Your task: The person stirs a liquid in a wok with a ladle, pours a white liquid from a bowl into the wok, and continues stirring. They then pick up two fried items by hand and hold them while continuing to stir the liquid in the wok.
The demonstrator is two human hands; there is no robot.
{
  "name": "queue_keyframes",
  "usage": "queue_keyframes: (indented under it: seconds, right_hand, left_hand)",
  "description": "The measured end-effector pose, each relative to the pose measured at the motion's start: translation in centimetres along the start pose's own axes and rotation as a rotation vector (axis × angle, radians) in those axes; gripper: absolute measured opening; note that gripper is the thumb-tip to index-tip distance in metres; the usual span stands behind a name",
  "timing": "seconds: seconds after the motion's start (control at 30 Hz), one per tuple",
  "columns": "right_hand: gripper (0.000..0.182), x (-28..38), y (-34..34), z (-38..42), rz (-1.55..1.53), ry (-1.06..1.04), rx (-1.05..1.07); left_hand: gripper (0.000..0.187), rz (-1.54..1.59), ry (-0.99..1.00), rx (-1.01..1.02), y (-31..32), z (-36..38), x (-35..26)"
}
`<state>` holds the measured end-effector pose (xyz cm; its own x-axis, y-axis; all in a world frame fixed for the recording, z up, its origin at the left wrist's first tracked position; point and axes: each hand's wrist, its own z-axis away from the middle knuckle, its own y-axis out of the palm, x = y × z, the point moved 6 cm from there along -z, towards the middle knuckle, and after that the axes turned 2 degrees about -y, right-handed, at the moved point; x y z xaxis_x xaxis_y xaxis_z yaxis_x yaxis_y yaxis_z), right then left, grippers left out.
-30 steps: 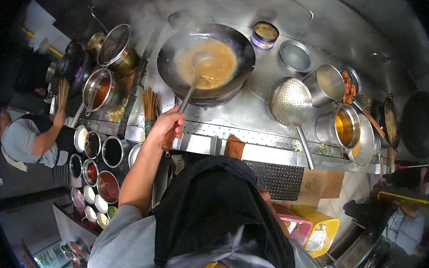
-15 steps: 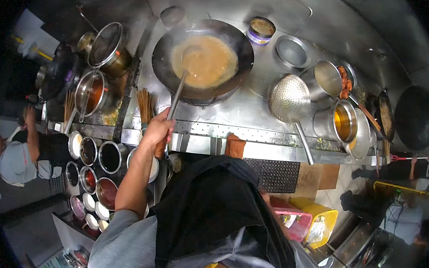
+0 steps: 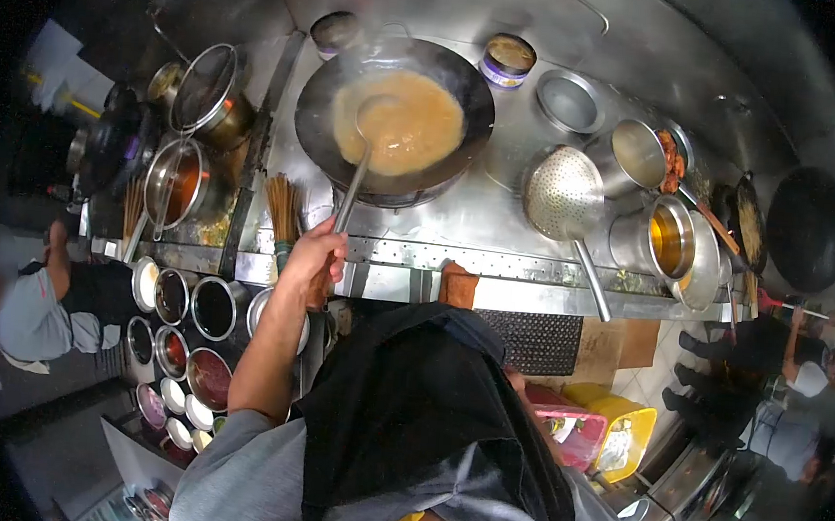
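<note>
Ladle (image 3: 368, 136) shifted right in wok (image 3: 395, 114) | left hand (image 3: 313, 253) fingers clamped on handle | right hand hidden

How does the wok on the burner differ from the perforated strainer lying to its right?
The wok is dark and solid, while the strainer is pale metal full of holes. The wok holds steaming brown sauce; the strainer is empty. The wok sits upright over its burner; the strainer lies tilted on the steel counter. A ladle held by the left hand dips into the wok; nothing touches the strainer's handle. Both are round bowls.

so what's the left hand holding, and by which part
A ladle, gripped by the left hand at the lower end of its long handle; its bowl sits in the wok.
</note>
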<state>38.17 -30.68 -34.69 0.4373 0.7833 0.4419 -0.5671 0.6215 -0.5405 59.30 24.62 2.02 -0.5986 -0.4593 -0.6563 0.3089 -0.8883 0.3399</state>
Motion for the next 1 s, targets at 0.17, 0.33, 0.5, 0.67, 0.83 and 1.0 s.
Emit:
queue_keyframes:
  seconds: [0.17,0.33,0.5,0.67,0.83,1.0]
  right_hand:
    - [0.03,1.6,-0.6,0.9,0.267,-0.385,-0.059]
    - [0.02,1.7,-0.6,0.7,0.271,-0.315,-0.17]
    - [0.023,2.7,-0.9,1.4,0.203,-0.302,-0.141]
    - [0.027,-0.4,1.5,-0.5,0.066,-0.339,-0.085]
    - [0.029,2.6,-1.1,2.0,0.189,-0.116,-0.145]
    - [0.034,8.3,-4.5,5.3,0.061,-0.09,-0.145]
  left_hand:
    - [0.059,-0.458,0.182,-0.084,-0.3,-2.9,-1.4]
    - [0.063,-1.264,0.571,-0.451,-4.5,-5.3,-5.6]
    - [0.058,-1.003,0.331,-0.362,-4.0,-2.6,-4.3]
    - [0.047,-0.068,-0.001,-0.053,-0.6,0.2,-1.2]
    - [0.049,-0.319,0.128,-0.028,-0.8,-2.2,-1.9]
    - [0.064,-1.317,0.636,-0.488,-4.7,-6.1,-7.6]
